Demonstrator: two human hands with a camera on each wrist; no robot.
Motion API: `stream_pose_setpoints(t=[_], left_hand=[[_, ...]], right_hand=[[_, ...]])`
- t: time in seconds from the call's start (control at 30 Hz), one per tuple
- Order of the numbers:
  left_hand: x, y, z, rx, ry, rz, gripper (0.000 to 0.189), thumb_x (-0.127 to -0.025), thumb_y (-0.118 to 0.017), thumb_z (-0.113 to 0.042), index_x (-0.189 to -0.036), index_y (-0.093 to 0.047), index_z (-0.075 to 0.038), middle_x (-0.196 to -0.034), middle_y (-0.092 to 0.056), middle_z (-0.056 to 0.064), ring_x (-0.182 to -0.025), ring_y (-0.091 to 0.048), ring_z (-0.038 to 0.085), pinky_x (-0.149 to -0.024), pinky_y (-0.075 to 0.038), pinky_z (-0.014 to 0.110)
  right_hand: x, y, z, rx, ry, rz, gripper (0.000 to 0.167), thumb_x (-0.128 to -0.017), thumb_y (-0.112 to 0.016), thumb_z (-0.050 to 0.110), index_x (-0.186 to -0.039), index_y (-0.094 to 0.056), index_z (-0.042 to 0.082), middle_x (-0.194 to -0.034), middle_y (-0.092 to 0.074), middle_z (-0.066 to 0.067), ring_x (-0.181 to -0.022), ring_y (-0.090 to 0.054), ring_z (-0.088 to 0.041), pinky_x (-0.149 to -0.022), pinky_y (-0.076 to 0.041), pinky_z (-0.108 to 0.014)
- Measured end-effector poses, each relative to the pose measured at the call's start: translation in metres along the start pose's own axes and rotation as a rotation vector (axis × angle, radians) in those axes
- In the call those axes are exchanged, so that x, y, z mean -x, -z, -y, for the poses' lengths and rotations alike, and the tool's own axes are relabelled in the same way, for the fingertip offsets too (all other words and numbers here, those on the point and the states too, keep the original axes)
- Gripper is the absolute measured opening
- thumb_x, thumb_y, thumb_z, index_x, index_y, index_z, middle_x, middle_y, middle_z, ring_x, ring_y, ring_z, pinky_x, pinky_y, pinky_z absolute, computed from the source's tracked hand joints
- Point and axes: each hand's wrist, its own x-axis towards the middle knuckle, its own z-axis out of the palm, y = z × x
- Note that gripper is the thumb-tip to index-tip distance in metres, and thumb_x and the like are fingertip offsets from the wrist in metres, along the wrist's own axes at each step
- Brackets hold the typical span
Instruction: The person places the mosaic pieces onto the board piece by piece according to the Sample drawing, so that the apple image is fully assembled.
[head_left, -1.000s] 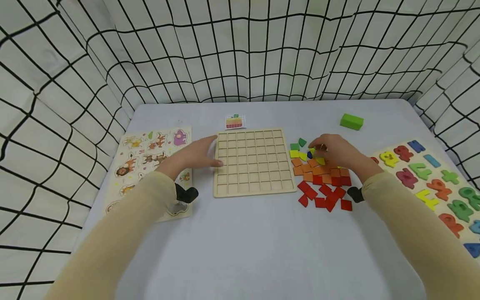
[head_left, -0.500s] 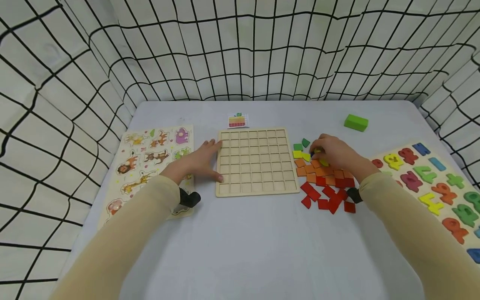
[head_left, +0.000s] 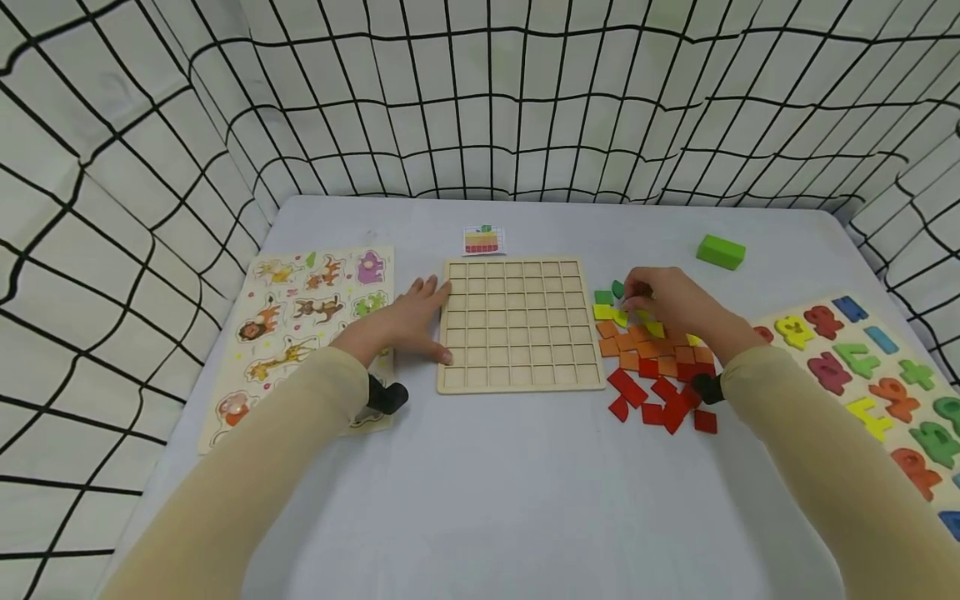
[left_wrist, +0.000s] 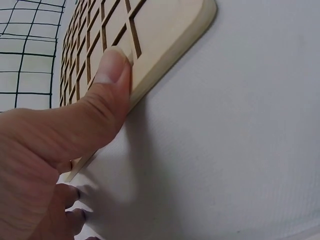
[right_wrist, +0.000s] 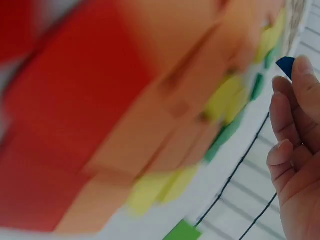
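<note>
A square wooden grid board point(head_left: 521, 325) lies on the table before me, its cells bare. My left hand point(head_left: 401, 327) rests at the board's left edge with fingers spread; in the left wrist view the thumb point(left_wrist: 111, 67) presses on the rim. Over the loose tiles to the right of the board is my right hand point(head_left: 678, 302). Its thumb and fingertips pinch a small dark blue tile point(right_wrist: 285, 65) with a pointed corner, seen in the right wrist view. Beneath lie orange tiles point(head_left: 637, 336), red tiles point(head_left: 652, 414), yellow tiles point(head_left: 602, 312) and green tiles point(head_left: 603, 297).
Behind the board lies a small pattern card point(head_left: 483, 241). An animal puzzle board point(head_left: 300, 333) is on the left, a number puzzle board point(head_left: 847, 392) on the right. A green block point(head_left: 722, 252) sits at the back right. Black netting point(head_left: 480, 100) surrounds the table point(head_left: 517, 492).
The left hand has spread its fingers wider along the board's edge, its thumb moving nearer me. The right hand has picked up the blue tile from among the tiles. The head view has shifted slightly.
</note>
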Motion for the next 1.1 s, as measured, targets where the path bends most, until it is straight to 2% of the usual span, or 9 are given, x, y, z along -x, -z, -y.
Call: stream_pose_setpoints(t=[0.1,0.27,0.5,0.67,0.87,1.1], left_hand=[[0.000,0.001,0.001,-0.013,0.000,-0.001,0.120,-0.086,-0.081,-0.044,-0.163,-0.001,0.000,-0.170,0.010,0.026,-0.158,0.009,0.045,-0.128,-0.006,0.062],[0.003,0.002,0.001,-0.012,-0.003,-0.004,0.122,-0.085,-0.081,-0.047,-0.163,0.000,0.001,-0.170,0.009,0.024,-0.157,0.010,0.045,-0.128,-0.006,0.061],[0.003,0.002,-0.002,-0.004,-0.004,-0.006,0.124,-0.084,-0.082,-0.049,-0.162,0.000,0.002,-0.170,0.007,0.024,-0.157,0.009,0.046,-0.129,-0.005,0.059],[0.003,0.002,-0.001,-0.016,0.002,-0.011,0.125,-0.083,-0.082,-0.049,-0.162,-0.001,0.002,-0.170,0.006,0.024,-0.157,0.008,0.046,-0.129,-0.006,0.059],[0.001,-0.001,0.001,-0.035,0.000,-0.022,0.126,-0.082,-0.082,-0.051,-0.163,-0.001,0.001,-0.170,0.006,0.023,-0.158,0.008,0.045,-0.129,-0.006,0.059],[0.002,-0.001,0.003,-0.041,0.013,-0.027,0.125,-0.082,-0.082,-0.052,-0.163,-0.001,0.000,-0.171,0.005,0.022,-0.158,0.007,0.045,-0.129,-0.008,0.059]], right_hand=[[-0.009,-0.003,0.016,-0.031,0.035,-0.037,0.009,-0.098,-0.068,0.010,-0.104,-0.064,0.005,-0.100,-0.069,-0.011,-0.094,-0.059,-0.026,-0.088,-0.054,-0.039],[-0.031,-0.013,0.045,-0.067,0.100,-0.064,0.008,-0.099,-0.068,0.011,-0.103,-0.066,0.005,-0.098,-0.071,-0.011,-0.091,-0.061,-0.025,-0.083,-0.053,-0.037],[-0.061,-0.023,0.085,-0.157,0.110,-0.009,0.012,-0.101,-0.064,0.012,-0.109,-0.069,0.005,-0.108,-0.072,-0.011,-0.096,-0.061,-0.024,-0.087,-0.052,-0.037],[-0.081,-0.029,0.109,-0.180,0.114,0.015,0.014,-0.101,-0.065,0.013,-0.111,-0.071,0.005,-0.112,-0.072,-0.012,-0.098,-0.063,-0.024,-0.090,-0.053,-0.039],[-0.102,-0.040,0.125,-0.158,0.133,0.029,0.012,-0.099,-0.067,0.013,-0.106,-0.071,0.004,-0.106,-0.073,-0.012,-0.095,-0.063,-0.024,-0.088,-0.053,-0.039],[-0.114,-0.053,0.133,-0.124,0.128,0.040,0.014,-0.100,-0.067,0.015,-0.105,-0.075,0.004,-0.105,-0.074,-0.012,-0.094,-0.063,-0.023,-0.088,-0.054,-0.037]])
